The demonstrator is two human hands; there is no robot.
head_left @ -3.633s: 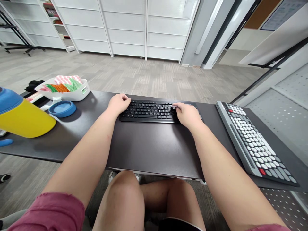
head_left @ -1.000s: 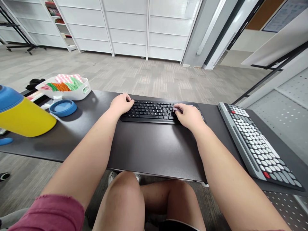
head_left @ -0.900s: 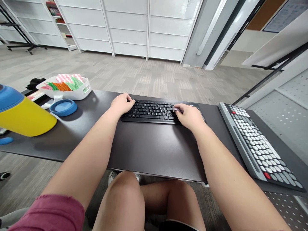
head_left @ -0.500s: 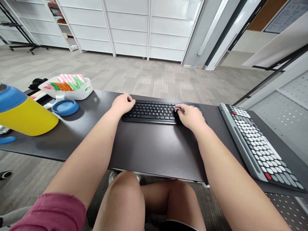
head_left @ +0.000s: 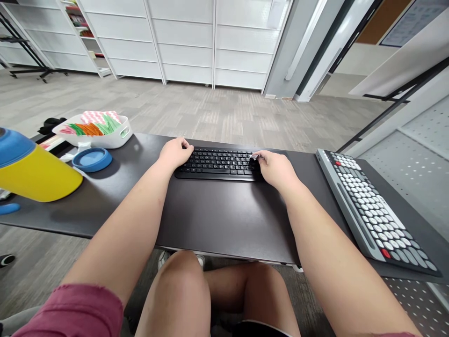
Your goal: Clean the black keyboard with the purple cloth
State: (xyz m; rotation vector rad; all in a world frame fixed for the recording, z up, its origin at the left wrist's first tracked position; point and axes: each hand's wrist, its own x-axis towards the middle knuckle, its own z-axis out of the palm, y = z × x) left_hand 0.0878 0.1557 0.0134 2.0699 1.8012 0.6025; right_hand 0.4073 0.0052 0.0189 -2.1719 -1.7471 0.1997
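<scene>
A black keyboard lies across the far middle of the dark table. My left hand rests on its left end with the fingers curled over the edge and onto the keys. My right hand covers the right end. Its thumb and fingertips are pinched together over the keys on a small pale object that I cannot make out. Both forearms stretch out over the table from my lap.
A grey keyboard with white and red keys lies slanted at the table's right end. At left lie a yellow bottle with a blue top, a blue lid and a white tray of coloured pieces. My knees are under the table's near edge.
Both hands stay on the black keyboard. The right hand's pinched fingertips have shifted slightly over the keys, and the view has wobbled a little.
</scene>
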